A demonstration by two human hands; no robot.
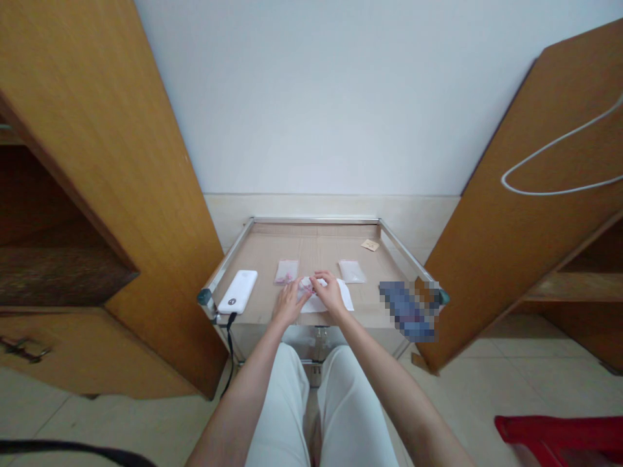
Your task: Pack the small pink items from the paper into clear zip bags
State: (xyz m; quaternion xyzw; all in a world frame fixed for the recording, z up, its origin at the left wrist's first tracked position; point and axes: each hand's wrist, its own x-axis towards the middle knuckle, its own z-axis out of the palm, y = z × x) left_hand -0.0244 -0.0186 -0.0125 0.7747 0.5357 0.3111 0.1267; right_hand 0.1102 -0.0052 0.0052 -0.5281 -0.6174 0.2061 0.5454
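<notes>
Near the front middle of the small table, both hands meet over a small clear plastic bag (305, 283) with pinkish bits. My left hand (289, 302) is closed on the bag's left side, its thumb reaching toward the middle. My right hand (329, 294) has bent fingers pinching the bag from the right; the fingertips partly hide it. A white sheet of paper (346, 297) lies beneath. Behind my left hand is a flat clear bag (287, 270) with pink pieces at its lower edge. Beyond my right hand lies another clear bag (351, 271) with whitish contents.
A white power bank (238, 292) with a black cable lies at the table's left. A small tan card (370, 245) rests at back right, a blurred-out blue item (407, 310) at front right. Metal rails (316, 220) edge the table; wooden cabinets flank it.
</notes>
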